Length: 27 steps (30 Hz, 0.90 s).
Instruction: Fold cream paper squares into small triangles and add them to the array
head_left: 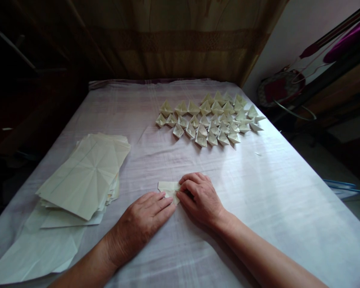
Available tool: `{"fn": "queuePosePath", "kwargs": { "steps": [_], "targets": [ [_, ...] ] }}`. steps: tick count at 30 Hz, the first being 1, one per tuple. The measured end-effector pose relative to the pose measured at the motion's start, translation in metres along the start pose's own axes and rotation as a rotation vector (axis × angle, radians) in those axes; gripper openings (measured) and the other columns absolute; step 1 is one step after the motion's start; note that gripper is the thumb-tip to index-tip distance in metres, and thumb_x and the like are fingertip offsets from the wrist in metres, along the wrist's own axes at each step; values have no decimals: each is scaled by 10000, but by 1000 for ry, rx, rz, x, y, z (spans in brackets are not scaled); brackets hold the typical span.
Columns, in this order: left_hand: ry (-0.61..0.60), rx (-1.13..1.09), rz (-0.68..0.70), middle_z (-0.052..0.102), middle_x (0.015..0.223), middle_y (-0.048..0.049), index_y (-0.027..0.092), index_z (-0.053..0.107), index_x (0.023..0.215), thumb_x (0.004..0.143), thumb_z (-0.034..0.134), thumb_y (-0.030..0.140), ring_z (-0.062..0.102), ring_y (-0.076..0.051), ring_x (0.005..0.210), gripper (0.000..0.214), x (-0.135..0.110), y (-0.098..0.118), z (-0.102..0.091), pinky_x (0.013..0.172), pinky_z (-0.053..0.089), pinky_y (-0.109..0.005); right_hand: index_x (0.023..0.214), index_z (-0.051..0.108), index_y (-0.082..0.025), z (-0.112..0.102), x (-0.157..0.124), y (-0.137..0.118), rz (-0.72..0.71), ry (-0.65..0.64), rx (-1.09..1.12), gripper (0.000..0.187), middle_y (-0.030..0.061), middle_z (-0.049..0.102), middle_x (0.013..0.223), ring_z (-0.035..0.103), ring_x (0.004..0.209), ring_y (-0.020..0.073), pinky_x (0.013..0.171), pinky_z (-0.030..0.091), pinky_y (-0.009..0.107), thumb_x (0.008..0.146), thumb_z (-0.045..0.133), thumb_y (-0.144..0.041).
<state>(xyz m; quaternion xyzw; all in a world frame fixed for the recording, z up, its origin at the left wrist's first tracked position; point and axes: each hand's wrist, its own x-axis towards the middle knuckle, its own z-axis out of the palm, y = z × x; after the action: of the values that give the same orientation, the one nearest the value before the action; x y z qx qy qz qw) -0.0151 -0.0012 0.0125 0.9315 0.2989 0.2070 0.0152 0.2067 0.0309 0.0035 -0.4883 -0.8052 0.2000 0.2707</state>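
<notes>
A small cream folded paper piece [167, 188] lies on the pale cloth-covered table [273, 192] near the front middle. My left hand [142, 220] lies flat on the cloth, fingers stretched out together, their tips pressing the paper's lower edge. My right hand [199, 198] rests palm down with fingers bent, pressing on the paper's right end and hiding that part. Neither hand lifts the paper.
A stack of creased cream paper sheets [84, 176] sits at the left, over larger sheets [33, 252] at the front left corner. Several folded paper boats [211, 120] are grouped at the far right. A curtain hangs behind; furniture stands right of the table.
</notes>
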Motion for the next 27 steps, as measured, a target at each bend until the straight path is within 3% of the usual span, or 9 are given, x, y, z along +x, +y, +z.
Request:
{"fn": "queuePosePath", "kwargs": {
  "steps": [27],
  "targets": [
    [-2, 28, -32, 714, 1178, -59, 194, 680, 1165, 1023, 361, 160, 622, -196, 1131, 351, 2, 4, 4, 1035, 457, -409, 729, 585, -206, 4, -1, -4, 16, 61, -27, 126, 31, 673, 918, 581, 879, 205, 791, 378, 354, 819, 664, -168]
  ]
}}
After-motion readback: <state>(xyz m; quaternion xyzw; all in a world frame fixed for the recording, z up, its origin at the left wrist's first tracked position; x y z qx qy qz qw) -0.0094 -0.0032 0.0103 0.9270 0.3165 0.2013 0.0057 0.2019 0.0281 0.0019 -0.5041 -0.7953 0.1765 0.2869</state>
